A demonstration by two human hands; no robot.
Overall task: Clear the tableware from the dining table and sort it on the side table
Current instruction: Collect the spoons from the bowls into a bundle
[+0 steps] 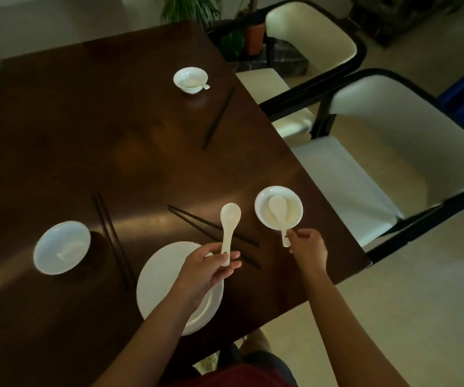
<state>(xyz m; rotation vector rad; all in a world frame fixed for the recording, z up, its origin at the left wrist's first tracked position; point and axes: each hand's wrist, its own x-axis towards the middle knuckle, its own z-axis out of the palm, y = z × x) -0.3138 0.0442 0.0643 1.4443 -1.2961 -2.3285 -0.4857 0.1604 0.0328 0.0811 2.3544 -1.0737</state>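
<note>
Nearest: red shirt (233, 375) at bottom edge, both forearms reaching out over dark wood table (85, 113). Stack of white plates (161, 280) at near edge, partly under the left arm. Left hand (211, 268) above the stack, thumb + fingers pinching handle end of a white spoon (229, 227), bowl end pointing far, held off the table. Right hand (307, 247) just right of it, fingertips pinching handle of 2nd spoon (279, 216), which lies in a small white bowl (262, 202) near table's right edge, handle sticking out over near rim. Betw. the hands, a pair of dark chopsticks (194, 219) lying diagonal, running under the held spoon. Left: empty-looking white bowl (62, 247); just right of it another chopstick pair (113, 241), near-far. Mid-table far right: 3rd chopstick pair (219, 117). Far side: small white bowl w/ spoon (190, 79), handle tip over right rim. Right of table: two cream chairs (392, 152) w/ black frames. Far: potted plants (253, 34) on floor.
</note>
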